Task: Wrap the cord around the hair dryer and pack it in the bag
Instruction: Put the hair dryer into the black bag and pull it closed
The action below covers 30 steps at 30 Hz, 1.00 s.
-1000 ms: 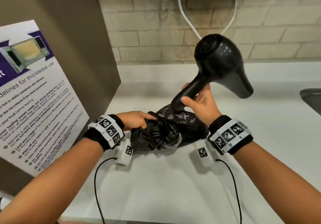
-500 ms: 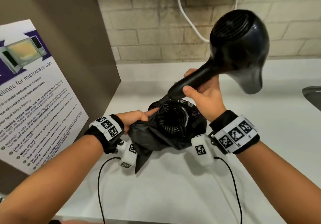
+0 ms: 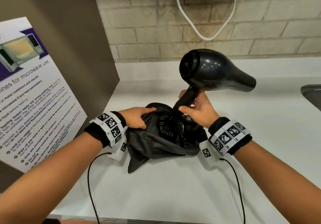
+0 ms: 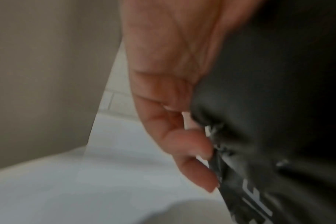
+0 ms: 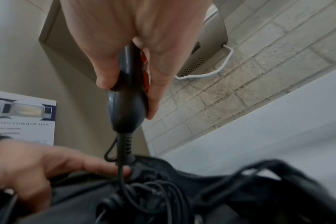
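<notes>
A glossy black hair dryer (image 3: 212, 72) stands handle-down over a black cloth bag (image 3: 156, 143) on the white counter (image 3: 173, 185), its nozzle pointing right. My right hand (image 3: 199, 109) grips the handle (image 5: 125, 91) just above the bag's mouth. The black coiled cord (image 3: 171, 128) lies bunched inside the open bag (image 5: 240, 197). My left hand (image 3: 139, 117) pinches the bag's left rim (image 4: 230, 151), with the forefinger stretched along the edge. The cord (image 5: 144, 197) runs from the handle's base down into the bag.
A brown cabinet side (image 3: 60, 41) with a microwave-use poster (image 3: 31, 102) stands at the left. A brick wall (image 3: 191, 32) with a white cable (image 3: 199, 32) is behind. A sink edge (image 3: 312, 93) shows at the far right. Thin black wrist-camera cables (image 3: 92, 180) trail on the counter.
The dryer has swung from tilted up and right to a more upright stand, lower over the bag, with its nozzle now pointing right. My left hand keeps hold of the bag's rim.
</notes>
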### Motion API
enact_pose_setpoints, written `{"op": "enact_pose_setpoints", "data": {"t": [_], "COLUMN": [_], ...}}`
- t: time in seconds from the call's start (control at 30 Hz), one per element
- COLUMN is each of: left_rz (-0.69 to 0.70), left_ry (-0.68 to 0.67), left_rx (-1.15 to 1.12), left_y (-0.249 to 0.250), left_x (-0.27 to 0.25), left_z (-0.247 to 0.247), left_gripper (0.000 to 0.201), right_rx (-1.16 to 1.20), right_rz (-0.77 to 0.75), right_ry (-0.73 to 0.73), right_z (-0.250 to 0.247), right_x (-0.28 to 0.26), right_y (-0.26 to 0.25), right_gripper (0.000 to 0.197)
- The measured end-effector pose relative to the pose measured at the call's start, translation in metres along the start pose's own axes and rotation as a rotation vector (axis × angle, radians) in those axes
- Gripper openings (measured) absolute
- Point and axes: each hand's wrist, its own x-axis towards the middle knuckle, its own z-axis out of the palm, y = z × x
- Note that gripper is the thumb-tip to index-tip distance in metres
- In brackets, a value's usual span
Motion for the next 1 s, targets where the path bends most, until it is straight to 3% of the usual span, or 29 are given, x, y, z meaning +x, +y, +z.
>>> {"op": "enact_pose_setpoints", "data": {"t": [0.13, 0.27, 0.33, 0.4, 0.47, 0.6, 0.7, 0.77, 0.87, 0.93, 1.0], "left_rz": [0.088, 0.219, 0.222, 0.181, 0.118, 0.106, 0.080, 0.014, -0.005, 0.036, 0.047], "left_ry": [0.130, 0.318, 0.327, 0.315, 0.379, 0.747, 0.953, 0.898, 0.714, 0.701, 0.771], "left_rx": [-0.038, -0.496, -0.634, -0.609, -0.446, -0.132, -0.220, -0.518, -1.045, -1.205, -1.177], "left_y": [0.005, 0.005, 0.005, 0.009, 0.013, 0.015, 0.020, 0.025, 0.036, 0.041, 0.049], "left_x": [-0.007, -0.018, -0.021, -0.025, -0.025, -0.027, -0.026, -0.024, -0.024, -0.024, -0.020], "left_z": [-0.011, -0.026, -0.030, -0.033, -0.036, -0.037, -0.039, -0.041, -0.045, -0.045, -0.042], "left_gripper": [0.085, 0.070, 0.067, 0.061, 0.054, 0.045, 0.036, 0.030, 0.031, 0.029, 0.025], "right_rx": [-0.227, -0.560, -0.640, -0.648, -0.630, -0.703, -0.830, -0.901, -0.943, -0.916, -0.870], "right_rz": [0.040, 0.110, 0.137, 0.145, 0.135, 0.138, 0.153, 0.146, 0.149, 0.168, 0.190], "right_ry": [-0.083, -0.163, -0.189, -0.182, -0.177, -0.225, -0.274, -0.299, -0.274, -0.255, -0.262], "right_z": [-0.001, 0.001, 0.004, 0.006, 0.006, 0.008, 0.013, 0.018, 0.024, 0.024, 0.024], "right_x": [0.003, 0.007, 0.008, 0.010, 0.013, 0.017, 0.017, 0.017, 0.017, 0.019, 0.019], "right_y": [0.019, 0.030, 0.026, 0.020, 0.015, 0.013, 0.014, 0.014, 0.016, 0.018, 0.021], "right_gripper": [0.042, 0.052, 0.054, 0.059, 0.065, 0.062, 0.058, 0.058, 0.058, 0.063, 0.070]}}
